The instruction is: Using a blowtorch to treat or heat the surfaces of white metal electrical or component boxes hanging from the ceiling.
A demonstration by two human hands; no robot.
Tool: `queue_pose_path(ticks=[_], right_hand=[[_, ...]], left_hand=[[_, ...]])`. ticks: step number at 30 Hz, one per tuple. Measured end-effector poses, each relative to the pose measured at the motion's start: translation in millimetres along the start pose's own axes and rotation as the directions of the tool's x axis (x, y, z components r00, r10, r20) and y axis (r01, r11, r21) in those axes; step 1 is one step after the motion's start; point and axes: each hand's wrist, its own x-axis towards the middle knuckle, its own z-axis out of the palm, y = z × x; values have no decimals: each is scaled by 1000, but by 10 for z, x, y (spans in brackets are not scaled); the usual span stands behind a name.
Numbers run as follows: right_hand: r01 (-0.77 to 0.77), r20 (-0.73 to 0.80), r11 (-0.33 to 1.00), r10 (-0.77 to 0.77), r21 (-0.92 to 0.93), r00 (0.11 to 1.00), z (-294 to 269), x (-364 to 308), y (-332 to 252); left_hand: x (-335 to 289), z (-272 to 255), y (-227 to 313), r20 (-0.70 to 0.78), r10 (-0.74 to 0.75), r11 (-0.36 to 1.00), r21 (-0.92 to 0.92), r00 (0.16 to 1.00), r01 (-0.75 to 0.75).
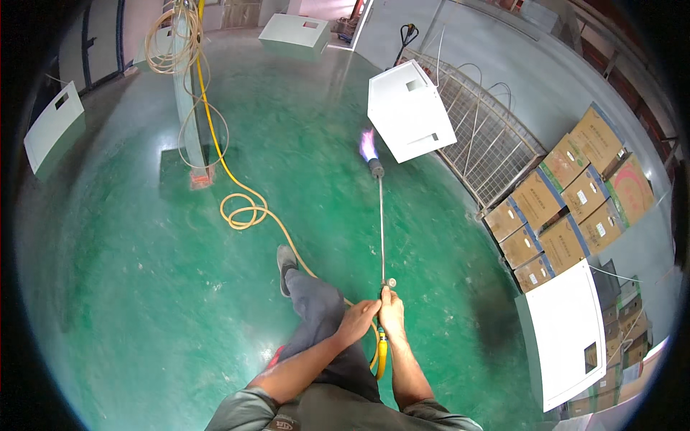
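My right hand (392, 312) is wrapped round the handle of a long gas torch (382, 230), just below its valve knob. The torch points away from me, and a blue-purple flame (368, 145) burns at its dark nozzle. Close against the handle is my left hand (357, 321), fingers pressed together; whatever they grip is hidden. A yellow hose (382, 352) runs from the handle's lower end. Just beyond the nozzle, to its right, stands a white box-like panel (410, 111) with rectangular cut-outs; the flame appears apart from it.
A looped yellow hose (287, 233) crosses the green floor to a post (188, 108) with coiled hose on it. More white panels stand at far left (54, 129), back (295, 32) and right (564, 334). A wire-mesh cage (481, 136) and stacked cartons (564, 237) line the right wall.
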Motion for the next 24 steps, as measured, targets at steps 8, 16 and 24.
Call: queue_pose_path(ticks=[8, 16, 24], right_hand=[[55, -24, 989, -52, 135, 998, 130, -355, 94], [284, 79, 946, -298, 158, 951, -247, -1126, 85], [252, 515, 967, -193, -46, 835, -406, -1408, 330]], left_hand=[[98, 163, 45, 198, -378, 690, -590, 904, 418], [532, -36, 383, 35, -540, 594, -692, 841, 411], [1035, -731, 274, 237, -438, 535, -706, 867, 464]])
